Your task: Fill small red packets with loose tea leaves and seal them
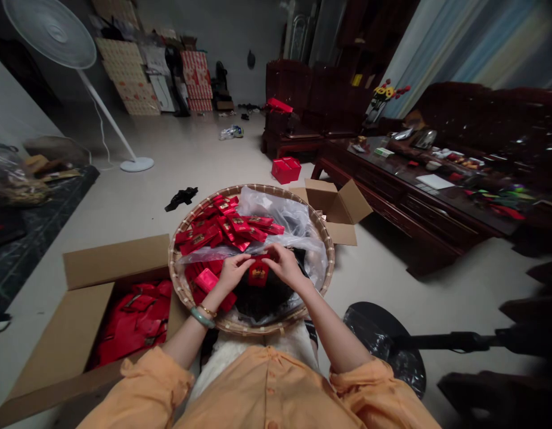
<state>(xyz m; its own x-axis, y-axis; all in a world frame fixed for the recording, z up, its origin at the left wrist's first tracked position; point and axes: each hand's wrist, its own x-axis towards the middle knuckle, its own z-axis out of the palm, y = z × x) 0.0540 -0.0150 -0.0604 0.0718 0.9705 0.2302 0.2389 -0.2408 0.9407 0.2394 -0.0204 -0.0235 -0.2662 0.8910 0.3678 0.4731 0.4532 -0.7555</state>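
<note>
My left hand (232, 273) and my right hand (284, 266) meet over a round woven bamboo tray (182, 241), both pinching a small red packet with gold print (259, 274). A jade bangle and a gold bracelet circle my left wrist. Several loose red packets (225, 223) lie heaped in the tray's far left part, with more under my left hand. A clear plastic bag (280, 217) spreads across the tray's right side, over a dark mass (258, 301) that I cannot identify.
To my left, an open cardboard box (86, 298) holds red bags. Another open carton (334, 202) sits behind the tray. A dark wooden coffee table (392, 190) and sofa stand on the right, and a red box (285, 170) and black cloth lie on the floor.
</note>
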